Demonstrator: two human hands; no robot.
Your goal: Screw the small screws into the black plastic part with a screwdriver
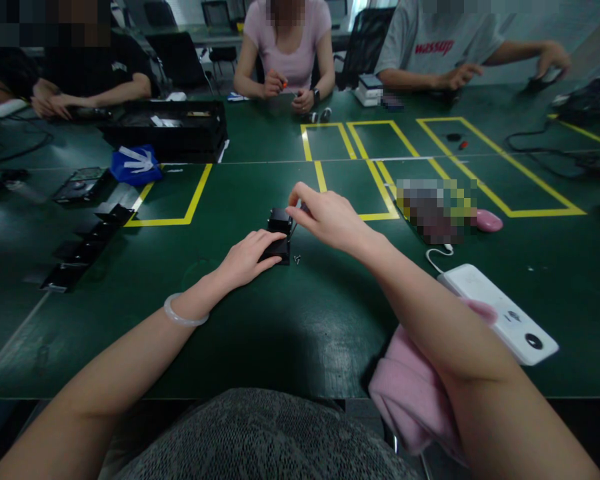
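A small black part [280, 219], blocky in shape, lies on the green table in the middle of the head view. My left hand [247, 257] rests over its near end, thumb and fingers gripping its sides. Just above the part's right side, my right hand [325, 215] is closed in a pinch on a small dark screwdriver [294, 229]. Its thin shaft slants down toward the part; the tip is hard to make out. Several tiny screws [297, 259] lie on the table right beside the part.
A row of black parts [87, 247] stands at left, near a blue bag [136, 165] and a black bin [165, 130]. On the right are a white power bank [500, 313] with a cable, a pink mouse-shaped object [489, 220] and pink cloth [410, 393]. Co-workers sit opposite.
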